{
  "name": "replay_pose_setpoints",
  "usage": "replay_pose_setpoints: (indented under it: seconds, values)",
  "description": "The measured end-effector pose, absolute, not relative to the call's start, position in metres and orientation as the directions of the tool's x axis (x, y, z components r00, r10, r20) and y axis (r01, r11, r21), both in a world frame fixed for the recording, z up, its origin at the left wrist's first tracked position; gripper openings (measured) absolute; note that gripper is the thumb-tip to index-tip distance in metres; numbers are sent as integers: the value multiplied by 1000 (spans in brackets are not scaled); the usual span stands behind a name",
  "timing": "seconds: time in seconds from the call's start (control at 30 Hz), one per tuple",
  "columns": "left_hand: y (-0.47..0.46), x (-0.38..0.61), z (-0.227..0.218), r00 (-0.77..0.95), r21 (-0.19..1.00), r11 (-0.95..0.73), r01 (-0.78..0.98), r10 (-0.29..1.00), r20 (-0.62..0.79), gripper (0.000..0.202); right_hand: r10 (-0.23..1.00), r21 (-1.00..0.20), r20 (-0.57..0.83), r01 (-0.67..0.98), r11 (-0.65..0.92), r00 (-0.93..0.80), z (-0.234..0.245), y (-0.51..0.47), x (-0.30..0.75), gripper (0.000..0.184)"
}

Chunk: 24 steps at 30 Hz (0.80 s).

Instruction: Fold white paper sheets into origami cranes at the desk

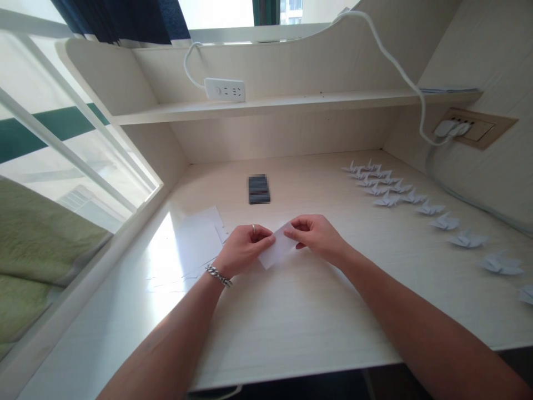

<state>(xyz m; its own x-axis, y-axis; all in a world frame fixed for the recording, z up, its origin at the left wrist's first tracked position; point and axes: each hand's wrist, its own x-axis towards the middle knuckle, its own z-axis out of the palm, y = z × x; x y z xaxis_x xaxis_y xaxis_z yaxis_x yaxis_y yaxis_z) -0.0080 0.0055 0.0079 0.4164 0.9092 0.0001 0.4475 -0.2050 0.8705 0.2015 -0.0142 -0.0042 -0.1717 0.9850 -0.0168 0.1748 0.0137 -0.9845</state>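
Observation:
A small white sheet of paper (272, 254) is held between my two hands, just above the desk. My left hand (244, 248), with a ring and a chain bracelet, pinches its left edge between thumb and forefinger. On the other side, my right hand (316, 236) grips the upper right edge with thumb and curled fingers. Left of my left hand lies a stack of white paper (197, 239), partly in bright sunlight. Folded paper cranes (387, 199) stand in rows at the right of the desk, several of them.
A dark, blurred rectangular object (259, 189) lies behind my hands. On the shelf (283, 104) rests a white power strip (225, 90). A white cable (391, 58) hangs down to a wall socket (474, 128) on the right. White rails (83, 105) border the desk's left side.

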Motion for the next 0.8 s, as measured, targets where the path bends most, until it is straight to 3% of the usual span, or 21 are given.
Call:
replay_pose_setpoints:
  seconds: [0.1, 0.27, 0.53, 0.8]
  values:
    - [8, -12, 8, 371, 915, -152, 373, 929, 4, 25, 982, -994, -45, 109, -25, -185, -7, -14, 201, 25]
    - [6, -14, 13, 409, 942, -131, 310, 912, -8, 26, 975, -984, 6, 174, 46, -222, -6, -16, 200, 17]
    - [0, -7, 15, 387, 975, -106, 197, 922, 23, 26, 983, -992, 49, 107, 69, -179, -2, -19, 194, 17]
    - [-5, -5, 20, 346, 984, -46, 170, 938, -16, 27, 983, -999, -32, -37, -40, -183, 2, -22, 190, 22]
